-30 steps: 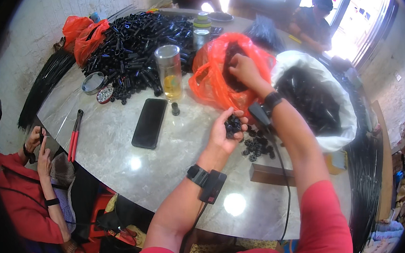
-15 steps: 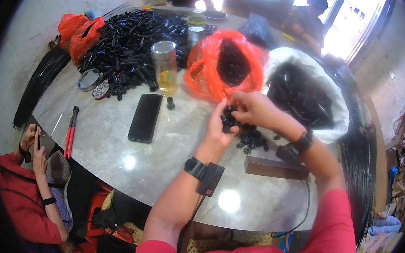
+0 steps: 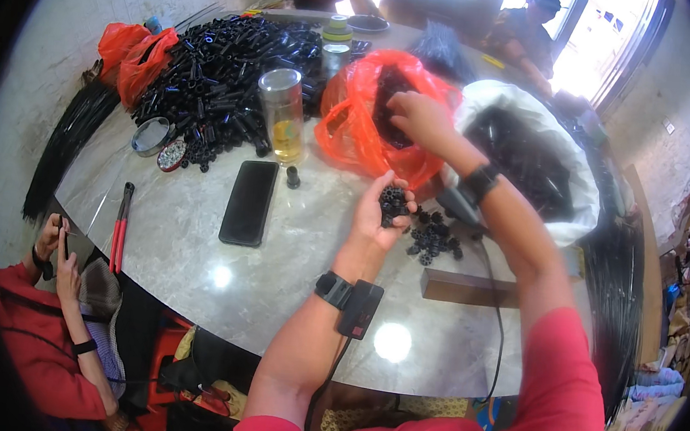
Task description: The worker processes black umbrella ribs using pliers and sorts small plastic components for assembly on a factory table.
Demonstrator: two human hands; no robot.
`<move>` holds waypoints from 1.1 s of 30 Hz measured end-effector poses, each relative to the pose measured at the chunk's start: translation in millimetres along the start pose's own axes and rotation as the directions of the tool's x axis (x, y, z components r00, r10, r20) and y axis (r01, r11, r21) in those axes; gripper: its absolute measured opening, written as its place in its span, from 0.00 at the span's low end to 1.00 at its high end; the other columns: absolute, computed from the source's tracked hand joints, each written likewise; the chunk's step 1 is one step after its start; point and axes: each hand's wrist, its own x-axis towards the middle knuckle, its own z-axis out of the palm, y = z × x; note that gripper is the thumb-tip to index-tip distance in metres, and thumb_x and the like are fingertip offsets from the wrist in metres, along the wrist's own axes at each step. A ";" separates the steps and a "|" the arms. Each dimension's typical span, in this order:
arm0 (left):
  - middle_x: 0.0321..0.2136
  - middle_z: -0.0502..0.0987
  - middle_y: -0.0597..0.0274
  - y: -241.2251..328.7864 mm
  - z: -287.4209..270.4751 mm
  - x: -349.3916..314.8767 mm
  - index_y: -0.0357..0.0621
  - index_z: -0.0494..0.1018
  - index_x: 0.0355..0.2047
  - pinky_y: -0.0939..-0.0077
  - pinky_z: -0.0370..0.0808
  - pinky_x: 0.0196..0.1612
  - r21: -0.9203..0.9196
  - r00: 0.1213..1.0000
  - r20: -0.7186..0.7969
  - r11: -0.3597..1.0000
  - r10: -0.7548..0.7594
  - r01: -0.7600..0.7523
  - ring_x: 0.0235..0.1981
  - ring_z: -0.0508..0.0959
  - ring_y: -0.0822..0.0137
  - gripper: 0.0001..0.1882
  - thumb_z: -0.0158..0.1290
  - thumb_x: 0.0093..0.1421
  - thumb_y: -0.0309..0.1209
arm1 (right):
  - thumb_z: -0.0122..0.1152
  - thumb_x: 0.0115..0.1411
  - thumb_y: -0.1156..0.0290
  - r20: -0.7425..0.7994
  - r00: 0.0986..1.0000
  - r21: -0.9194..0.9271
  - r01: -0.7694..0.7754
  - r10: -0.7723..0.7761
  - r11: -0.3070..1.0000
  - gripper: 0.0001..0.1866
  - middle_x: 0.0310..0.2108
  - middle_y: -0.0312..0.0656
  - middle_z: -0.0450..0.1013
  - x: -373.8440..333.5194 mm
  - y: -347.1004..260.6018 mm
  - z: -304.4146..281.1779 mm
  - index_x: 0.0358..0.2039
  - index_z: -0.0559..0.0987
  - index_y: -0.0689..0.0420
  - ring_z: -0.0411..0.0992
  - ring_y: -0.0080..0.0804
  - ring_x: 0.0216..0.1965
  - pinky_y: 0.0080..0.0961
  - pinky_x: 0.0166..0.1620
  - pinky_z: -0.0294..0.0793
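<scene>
My left hand (image 3: 379, 215) is cupped palm up over the marble table (image 3: 290, 292), holding a small heap of black ring-shaped parts (image 3: 394, 203). My right hand (image 3: 417, 117) reaches into an orange plastic bag (image 3: 352, 127) full of black parts, its fingers curled inside the opening. A loose pile of the same black rings (image 3: 434, 240) lies on the table just right of my left hand. Both wrists wear dark bands, and a cable hangs from the left one.
A black phone (image 3: 249, 201) lies left of my hands, with a glass jar of yellow liquid (image 3: 283, 117) behind it. A big heap of black tubes (image 3: 219, 68), a white sack (image 3: 528, 157), red-handled pliers (image 3: 121, 224) and a wooden block (image 3: 469, 288) surround them. A seated person (image 3: 44, 330) is at lower left.
My right hand left my left hand and went back up into the orange bag. My left hand stayed cupped with the black rings.
</scene>
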 end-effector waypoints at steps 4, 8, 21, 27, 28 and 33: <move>0.24 0.75 0.57 1.3 -0.5 0.2 0.43 0.73 0.30 0.83 0.63 0.12 -0.022 1.000 0.003 1.000 0.013 -0.013 0.23 0.76 0.63 0.13 0.54 0.63 0.40 | 0.64 0.53 0.69 -0.060 0.997 -0.080 0.039 -0.044 0.996 0.13 0.34 0.46 0.75 18.6 4.9 29.2 0.39 0.79 0.57 0.76 0.48 0.37 0.43 0.38 0.74; 0.23 0.75 0.56 -0.2 1.5 -0.2 0.42 0.73 0.30 0.83 0.63 0.12 -0.002 1.000 -0.027 1.000 0.010 -0.010 0.23 0.76 0.63 0.14 0.54 0.62 0.40 | 0.63 0.53 0.70 -0.021 0.996 -0.176 -0.095 0.092 0.980 0.12 0.35 0.50 0.75 30.5 10.8 47.0 0.39 0.79 0.56 0.76 0.51 0.39 0.46 0.42 0.74; 0.24 0.75 0.56 -0.3 -0.8 -0.6 0.42 0.73 0.32 0.84 0.64 0.12 0.013 1.000 -0.012 1.000 0.029 -0.028 0.23 0.76 0.63 0.14 0.54 0.63 0.41 | 0.60 0.53 0.71 -0.010 0.996 -0.115 -0.088 0.088 0.989 0.09 0.33 0.54 0.76 47.4 28.7 64.1 0.34 0.78 0.60 0.76 0.53 0.38 0.46 0.43 0.74; 0.27 0.76 0.54 -0.5 -3.8 5.5 0.41 0.73 0.37 0.84 0.64 0.12 -0.008 1.000 0.006 1.000 0.005 -0.005 0.25 0.76 0.63 0.15 0.52 0.64 0.42 | 0.64 0.53 0.68 -0.039 0.985 0.139 -0.162 0.168 0.977 0.10 0.29 0.52 0.76 29.3 24.1 29.9 0.32 0.78 0.61 0.77 0.47 0.32 0.38 0.37 0.75; 0.27 0.76 0.54 2.7 -6.9 4.0 0.41 0.73 0.37 0.84 0.64 0.12 -0.014 1.000 0.005 1.000 0.008 -0.007 0.25 0.76 0.63 0.15 0.52 0.64 0.42 | 0.66 0.53 0.68 -0.010 0.979 0.293 -0.190 0.201 0.937 0.10 0.27 0.51 0.77 24.7 9.2 17.0 0.32 0.78 0.61 0.77 0.42 0.30 0.34 0.35 0.75; 0.28 0.76 0.55 1.6 0.2 -0.7 0.43 0.72 0.39 0.84 0.62 0.12 0.061 0.999 -0.015 0.997 0.049 -0.048 0.24 0.76 0.63 0.15 0.48 0.67 0.43 | 0.65 0.55 0.68 0.249 0.967 0.596 -0.195 0.052 0.779 0.10 0.25 0.43 0.77 -46.1 -52.7 -47.4 0.32 0.78 0.61 0.75 0.27 0.23 0.25 0.30 0.74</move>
